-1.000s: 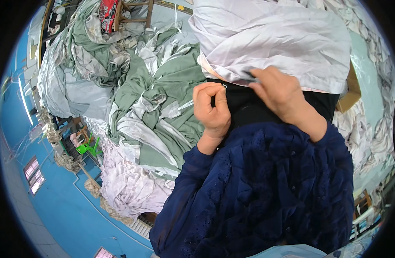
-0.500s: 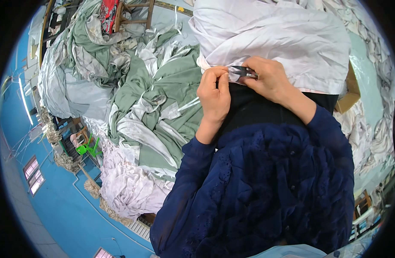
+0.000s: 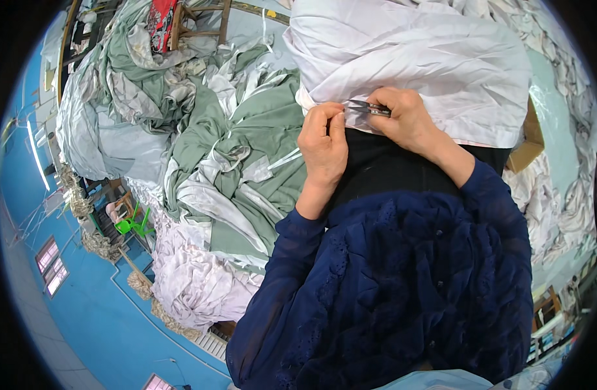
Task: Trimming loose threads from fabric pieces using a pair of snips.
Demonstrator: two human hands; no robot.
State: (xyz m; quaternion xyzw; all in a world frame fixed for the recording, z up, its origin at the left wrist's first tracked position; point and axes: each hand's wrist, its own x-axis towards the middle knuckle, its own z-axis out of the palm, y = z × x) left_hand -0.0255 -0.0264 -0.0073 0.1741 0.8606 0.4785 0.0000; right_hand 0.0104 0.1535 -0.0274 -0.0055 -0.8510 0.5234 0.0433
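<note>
Heaped green cloth (image 3: 272,114); snips (image 3: 378,109) in right hand (image 3: 407,120)

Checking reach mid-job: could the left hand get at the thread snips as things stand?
Probably yes: the left hand is just beside the thread snips at their blade end, with no obstacle visible between, though the right hand grips and partly hides them.

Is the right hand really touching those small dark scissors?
Touching. The head view shows the small dark scissors held in the right hand, pointing left.
</note>
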